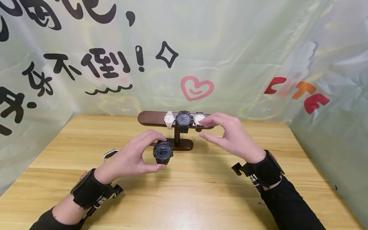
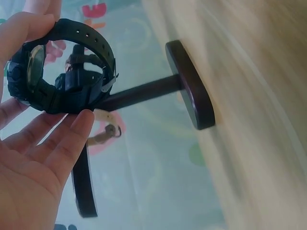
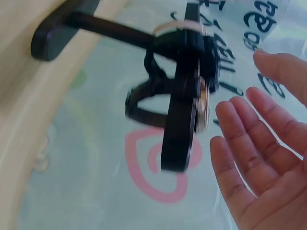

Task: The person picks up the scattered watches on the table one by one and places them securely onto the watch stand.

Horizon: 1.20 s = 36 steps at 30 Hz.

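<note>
My left hand (image 1: 133, 156) pinches a black digital watch (image 1: 163, 152) between thumb and fingers, dial facing me, in front of a dark wooden watch stand (image 1: 150, 118). In the left wrist view, that watch's strap (image 2: 88, 36) forms a closed loop. The stand's bar carries a pale pink watch (image 1: 169, 119), another black digital watch (image 1: 184, 119) and a white-dialled watch (image 1: 198, 119) with a dark strap. My right hand (image 1: 233, 137) is beside the white-dialled watch, fingers loosely bent. The right wrist view shows a gap between its fingertips and the watches.
A white loop-shaped object (image 1: 107, 155) lies on the wooden table (image 1: 195, 198), partly hidden behind my left hand. The stand's base (image 1: 184, 145) sits near the back of the table. A printed cloth (image 1: 244, 57) hangs behind and along the sides.
</note>
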Tool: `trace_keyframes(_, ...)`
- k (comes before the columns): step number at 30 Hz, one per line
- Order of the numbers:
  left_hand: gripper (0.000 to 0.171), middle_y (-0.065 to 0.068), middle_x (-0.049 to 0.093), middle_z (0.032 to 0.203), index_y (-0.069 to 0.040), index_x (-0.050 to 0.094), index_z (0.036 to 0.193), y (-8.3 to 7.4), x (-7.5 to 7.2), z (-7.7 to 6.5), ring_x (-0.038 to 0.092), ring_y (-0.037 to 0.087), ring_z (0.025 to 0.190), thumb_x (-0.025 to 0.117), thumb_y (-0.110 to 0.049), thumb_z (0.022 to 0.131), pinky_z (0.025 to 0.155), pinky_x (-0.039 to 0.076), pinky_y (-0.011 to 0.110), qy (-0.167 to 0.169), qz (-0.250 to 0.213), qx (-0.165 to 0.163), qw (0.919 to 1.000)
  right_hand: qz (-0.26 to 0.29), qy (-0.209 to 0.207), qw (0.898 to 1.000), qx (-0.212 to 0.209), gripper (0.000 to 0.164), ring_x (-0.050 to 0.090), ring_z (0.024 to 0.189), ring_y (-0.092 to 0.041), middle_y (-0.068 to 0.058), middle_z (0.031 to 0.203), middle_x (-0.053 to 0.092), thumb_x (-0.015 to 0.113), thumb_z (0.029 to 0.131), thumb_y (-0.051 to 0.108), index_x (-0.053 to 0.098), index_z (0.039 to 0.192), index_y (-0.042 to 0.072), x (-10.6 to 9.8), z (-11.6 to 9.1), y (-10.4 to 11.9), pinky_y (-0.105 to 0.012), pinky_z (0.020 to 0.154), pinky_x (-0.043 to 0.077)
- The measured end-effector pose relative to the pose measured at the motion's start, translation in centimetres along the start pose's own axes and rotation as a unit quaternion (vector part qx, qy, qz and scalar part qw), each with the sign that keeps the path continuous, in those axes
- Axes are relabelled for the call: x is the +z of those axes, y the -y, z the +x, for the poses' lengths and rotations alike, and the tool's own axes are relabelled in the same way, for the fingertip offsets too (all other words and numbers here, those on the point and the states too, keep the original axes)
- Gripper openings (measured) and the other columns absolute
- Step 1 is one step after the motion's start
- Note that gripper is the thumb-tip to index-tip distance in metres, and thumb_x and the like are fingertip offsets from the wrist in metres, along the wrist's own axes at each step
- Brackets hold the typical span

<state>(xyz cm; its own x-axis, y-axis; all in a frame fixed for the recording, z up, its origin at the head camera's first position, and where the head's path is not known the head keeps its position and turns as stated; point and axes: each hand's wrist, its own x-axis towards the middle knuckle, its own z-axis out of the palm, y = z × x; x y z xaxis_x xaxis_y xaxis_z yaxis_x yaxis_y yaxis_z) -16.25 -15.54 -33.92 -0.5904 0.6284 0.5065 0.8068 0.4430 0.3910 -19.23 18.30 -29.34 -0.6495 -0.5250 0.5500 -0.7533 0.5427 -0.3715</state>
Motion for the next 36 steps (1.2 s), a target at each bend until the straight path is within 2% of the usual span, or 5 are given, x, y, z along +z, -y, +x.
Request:
trace_keyframes(4,0.070,-0.003,0.064,0.133,-0.014,0.060,0.136,0.2,-0.6,-0.6,0.065,0.009,0.120,0.098,-0.023,0.077,0.102,0.063,0.033,-0.001,0.005,-0.022,0.9998,-0.019,-0.007,0.999,0.026,0.032,0.073,0.107,-0.018,0.000,0.114,0.077,0.088,0.091,0.018,0.078,0.121,0.012,-0.6,-0.1,-1.1,-0.039,0.093,0.061)
trace_keyframes(11,0.071,-0.002,0.066,0.129,-0.012,0.060,0.134,1.1,-1.9,-1.4,0.066,0.010,0.116,0.098,-0.018,0.074,0.097,0.065,0.030,-0.018,0.019,-0.017,0.9995,-0.039,0.010,0.996,0.081,0.038,0.070,0.115,-0.029,-0.006,0.121,0.074,0.086,0.094,0.021,0.075,0.129,0.011,-1.3,-0.1,-2.5,-0.040,0.086,0.056)
trace_keyframes(16,0.072,-0.002,0.067,0.126,-0.010,0.061,0.133,1.8,-3.0,-1.8,0.066,0.010,0.115,0.098,-0.017,0.072,0.095,0.065,0.030,-0.026,0.035,-0.015,0.9989,-0.048,0.020,0.992,0.114,0.046,0.069,0.120,-0.035,-0.012,0.129,0.071,0.086,0.094,0.023,0.072,0.135,0.006,-1.6,-0.2,-2.8,-0.051,0.093,0.057)
trace_keyframes(24,0.074,-0.001,0.068,0.127,-0.008,0.061,0.133,3.0,-4.4,-2.4,0.065,0.009,0.115,0.098,-0.013,0.070,0.092,0.066,0.029,-0.035,0.063,-0.024,0.9971,-0.037,0.038,0.985,0.166,0.047,0.070,0.119,-0.035,-0.015,0.129,0.070,0.085,0.094,0.022,0.072,0.136,0.005,-1.7,-0.3,-2.9,-0.055,0.102,0.057)
trace_keyframes(36,0.075,0.001,0.069,0.126,-0.007,0.062,0.133,4.2,-6.7,-3.5,0.064,0.009,0.113,0.098,-0.011,0.068,0.090,0.063,0.021,-0.055,0.105,-0.052,0.9916,-0.023,0.051,0.984,0.170,0.045,0.072,0.116,-0.033,-0.015,0.128,0.070,0.082,0.097,0.021,0.070,0.137,0.005,-1.2,0.2,-2.8,-0.055,0.102,0.060)
